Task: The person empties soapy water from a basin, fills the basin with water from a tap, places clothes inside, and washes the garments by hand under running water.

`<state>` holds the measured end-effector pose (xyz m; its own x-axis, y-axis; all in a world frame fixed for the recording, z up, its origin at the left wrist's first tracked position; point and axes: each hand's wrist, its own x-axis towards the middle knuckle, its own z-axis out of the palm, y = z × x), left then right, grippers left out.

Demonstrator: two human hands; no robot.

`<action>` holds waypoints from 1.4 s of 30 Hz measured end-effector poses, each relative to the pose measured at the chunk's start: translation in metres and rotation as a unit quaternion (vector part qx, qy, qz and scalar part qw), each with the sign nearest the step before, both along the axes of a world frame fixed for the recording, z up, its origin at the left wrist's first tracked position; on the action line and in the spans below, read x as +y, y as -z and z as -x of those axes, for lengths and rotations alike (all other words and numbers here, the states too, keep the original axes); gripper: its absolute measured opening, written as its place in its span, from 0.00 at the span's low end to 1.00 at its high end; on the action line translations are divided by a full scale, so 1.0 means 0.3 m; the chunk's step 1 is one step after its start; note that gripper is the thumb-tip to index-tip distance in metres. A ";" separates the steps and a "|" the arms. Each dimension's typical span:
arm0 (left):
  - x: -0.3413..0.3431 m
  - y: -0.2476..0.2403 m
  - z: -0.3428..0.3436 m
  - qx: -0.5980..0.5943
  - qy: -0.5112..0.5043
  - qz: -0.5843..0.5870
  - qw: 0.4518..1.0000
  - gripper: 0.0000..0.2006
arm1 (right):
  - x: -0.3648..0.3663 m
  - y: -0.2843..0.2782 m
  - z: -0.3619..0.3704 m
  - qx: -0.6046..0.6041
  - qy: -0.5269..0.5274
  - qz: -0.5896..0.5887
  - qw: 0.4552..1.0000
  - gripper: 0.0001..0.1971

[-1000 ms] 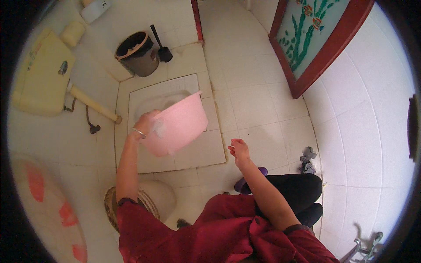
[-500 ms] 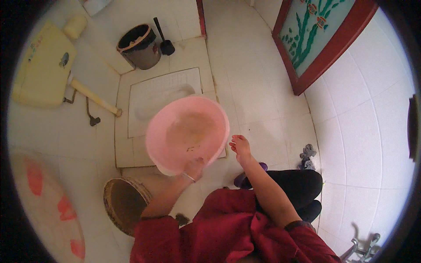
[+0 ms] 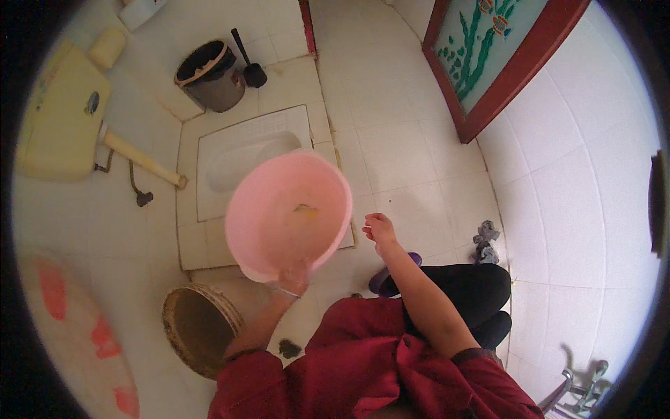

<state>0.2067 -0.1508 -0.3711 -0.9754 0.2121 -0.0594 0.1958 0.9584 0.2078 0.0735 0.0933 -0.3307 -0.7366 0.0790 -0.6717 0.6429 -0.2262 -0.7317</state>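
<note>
A pink plastic basin [image 3: 244,202] is tilted in the air before me, partly over the squat toilet [image 3: 252,152]. Cloudy water [image 3: 289,241] with a few small yellow-green scraps [image 3: 305,209] lies in it. My left hand [image 3: 294,276] grips the basin's near rim; some of its fingers are hidden or blurred. To the right of the basin, and apart from it, my right hand [image 3: 379,230] hangs in the air with loosely bent fingers and nothing visible in them.
A dirty bucket [image 3: 200,329] stands by my left forearm. At the far wall are a lined waste bin [image 3: 209,78] and a black toilet brush [image 3: 255,74]. A yellow cistern [image 3: 59,115] hangs at left, a red-framed door [image 3: 481,105] stands far right, and a tap [image 3: 593,384] sits near right.
The basin has shifted slightly left in the picture with my left hand, and its water and scraps have moved. My right hand stays nearly in place, its fingers a little more bent.
</note>
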 end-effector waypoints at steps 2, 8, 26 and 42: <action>-0.001 -0.248 0.132 -0.176 -0.014 -0.009 0.984 0.16 | 0.011 -0.012 0.011 0.005 0.003 0.003 1.000 0.11; -0.387 -0.164 0.350 -0.019 -0.079 -0.154 0.985 0.14 | -0.068 -0.099 0.011 0.021 -0.073 0.021 0.997 0.08; -0.741 -0.502 0.926 0.121 -0.417 -0.109 0.894 0.15 | 0.198 -0.332 0.116 0.152 0.048 -0.021 0.987 0.05; -0.465 -0.746 1.158 0.078 -0.284 -0.423 0.857 0.22 | 1.262 -0.756 -0.666 0.117 0.302 -0.358 0.876 0.05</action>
<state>-0.1408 -0.2902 -0.1474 -0.9175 -0.3972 0.0216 -0.1640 0.4271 0.8892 0.2731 0.4721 -0.1040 -0.5269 0.8405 -0.1262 0.3774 0.0983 -0.9208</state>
